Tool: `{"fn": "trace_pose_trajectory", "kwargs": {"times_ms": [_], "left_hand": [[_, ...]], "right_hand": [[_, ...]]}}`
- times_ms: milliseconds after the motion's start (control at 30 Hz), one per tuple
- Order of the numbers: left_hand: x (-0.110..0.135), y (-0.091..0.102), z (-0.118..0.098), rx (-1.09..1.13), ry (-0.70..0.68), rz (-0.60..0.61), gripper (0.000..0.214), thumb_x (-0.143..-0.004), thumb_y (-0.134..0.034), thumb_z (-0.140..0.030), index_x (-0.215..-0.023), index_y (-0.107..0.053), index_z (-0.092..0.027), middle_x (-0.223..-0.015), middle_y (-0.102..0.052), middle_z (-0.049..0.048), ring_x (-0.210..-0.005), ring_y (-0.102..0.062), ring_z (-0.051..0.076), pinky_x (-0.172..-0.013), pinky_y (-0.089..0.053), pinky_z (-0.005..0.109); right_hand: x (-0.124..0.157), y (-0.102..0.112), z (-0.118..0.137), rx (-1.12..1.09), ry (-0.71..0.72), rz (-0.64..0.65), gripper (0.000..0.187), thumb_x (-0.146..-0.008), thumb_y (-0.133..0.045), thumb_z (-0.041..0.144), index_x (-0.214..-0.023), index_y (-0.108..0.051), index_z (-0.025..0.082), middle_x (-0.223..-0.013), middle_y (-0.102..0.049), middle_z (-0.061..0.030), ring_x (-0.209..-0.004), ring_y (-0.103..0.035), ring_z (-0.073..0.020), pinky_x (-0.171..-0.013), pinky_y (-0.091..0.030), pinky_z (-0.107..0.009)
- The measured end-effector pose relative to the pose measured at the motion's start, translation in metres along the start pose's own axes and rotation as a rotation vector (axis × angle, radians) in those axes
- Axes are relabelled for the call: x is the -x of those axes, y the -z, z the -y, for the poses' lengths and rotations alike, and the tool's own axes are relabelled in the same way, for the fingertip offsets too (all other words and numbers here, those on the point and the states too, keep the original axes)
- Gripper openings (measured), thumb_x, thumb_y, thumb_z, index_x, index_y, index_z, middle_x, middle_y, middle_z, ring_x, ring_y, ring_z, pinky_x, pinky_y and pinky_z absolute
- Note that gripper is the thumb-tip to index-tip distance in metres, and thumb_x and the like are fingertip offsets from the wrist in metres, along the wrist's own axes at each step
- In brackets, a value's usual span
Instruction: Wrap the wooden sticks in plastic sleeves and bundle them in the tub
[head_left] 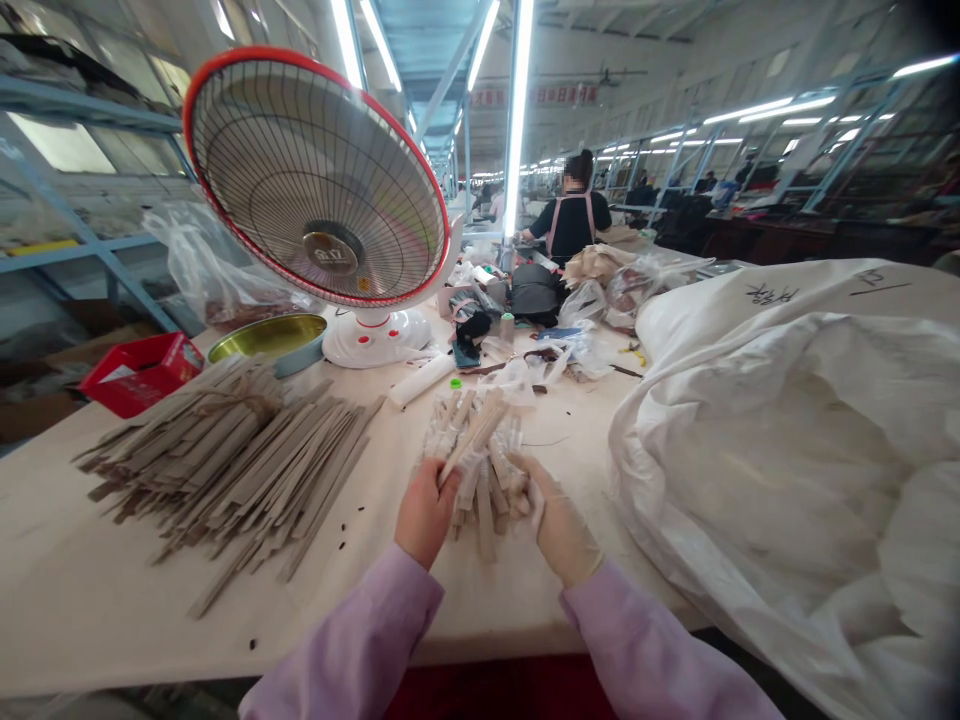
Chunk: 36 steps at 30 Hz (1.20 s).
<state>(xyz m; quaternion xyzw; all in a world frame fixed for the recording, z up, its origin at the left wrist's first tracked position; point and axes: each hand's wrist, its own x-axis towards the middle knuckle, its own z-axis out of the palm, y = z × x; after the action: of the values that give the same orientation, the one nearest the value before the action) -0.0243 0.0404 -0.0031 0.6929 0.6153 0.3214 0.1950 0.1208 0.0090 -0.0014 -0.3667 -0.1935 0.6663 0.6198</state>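
My bare left hand [424, 515] is closed on a few pale flat strips [478, 430], thumb on top, their far ends pointing up and to the right. Beneath them lies a small heap of similar strips [485, 510], several wrapped in white, fluffy-looking material. At the heap's right side is my right hand [561, 525], in a pale glove with its fingers curled against the white material [517, 492]. Whether those fingers grip a piece of it is hidden. Both sleeves are light purple.
Bundled grey-brown strips [247, 460] cover the table's left side. Behind stand a red basket [142, 372], a gold-lined basin [270, 338] and a large fan [322, 200]. A big white sack [750, 400] bulges at right. Beyond the clutter, a person [571, 220] faces away.
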Motion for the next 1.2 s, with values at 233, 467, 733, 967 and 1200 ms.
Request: {"fn": "trace_pose_trajectory", "kwargs": {"times_ms": [233,467,733,967,1200], "left_hand": [[-0.033,-0.001,0.006,-0.054,-0.049,-0.017,0.025,-0.086,-0.035,-0.027,-0.080,-0.056,-0.015,-0.083,-0.061,0.0093,-0.083,-0.057,0.021,-0.074,-0.042,0.032],[0.021,-0.005,-0.010,0.448,0.064,0.346,0.026,-0.084,-0.040,-0.039,-0.073,-0.052,-0.019,-0.061,-0.057,-0.0002,-0.044,-0.046,0.010,-0.043,-0.037,0.022],[0.031,0.011,-0.020,0.459,0.065,0.475,0.024,-0.082,-0.042,-0.041,-0.079,-0.051,-0.020,-0.054,-0.046,-0.0050,-0.039,-0.038,0.008,-0.039,-0.031,0.021],[0.060,0.041,-0.003,0.285,0.069,0.550,0.030,-0.087,-0.034,-0.042,-0.093,-0.053,-0.019,-0.055,-0.046,-0.0048,-0.044,-0.042,0.009,-0.043,-0.034,0.020],[0.064,0.030,-0.016,0.175,0.009,0.523,0.031,-0.087,-0.033,-0.037,-0.072,-0.052,-0.018,-0.051,-0.047,-0.0035,-0.049,-0.045,0.011,-0.050,-0.034,0.022]], "right_hand": [[-0.007,0.010,0.016,0.024,0.014,0.034,0.025,-0.063,-0.070,0.039,-0.078,-0.070,0.019,-0.092,-0.070,-0.0059,-0.096,-0.061,-0.0212,-0.082,-0.048,-0.031],[0.001,0.005,0.007,0.139,0.110,0.026,0.034,-0.068,-0.065,0.048,-0.084,-0.069,0.019,-0.079,-0.070,-0.0054,-0.077,-0.063,-0.0212,-0.070,-0.049,-0.034],[0.007,0.015,0.009,0.429,0.137,-0.084,0.032,-0.059,-0.073,0.043,-0.051,-0.060,0.016,-0.045,-0.052,0.0019,-0.044,-0.043,-0.0091,-0.044,-0.033,-0.024],[-0.012,0.030,0.027,0.134,0.141,-0.207,0.037,-0.059,-0.072,0.047,-0.053,-0.053,0.016,-0.050,-0.048,0.0035,-0.040,-0.034,-0.0053,-0.040,-0.027,-0.023],[-0.003,0.018,0.028,0.327,0.313,-0.279,0.039,-0.063,-0.067,0.049,-0.049,-0.051,0.016,-0.046,-0.043,0.0038,-0.044,-0.035,-0.0080,-0.045,-0.029,-0.025]]}}
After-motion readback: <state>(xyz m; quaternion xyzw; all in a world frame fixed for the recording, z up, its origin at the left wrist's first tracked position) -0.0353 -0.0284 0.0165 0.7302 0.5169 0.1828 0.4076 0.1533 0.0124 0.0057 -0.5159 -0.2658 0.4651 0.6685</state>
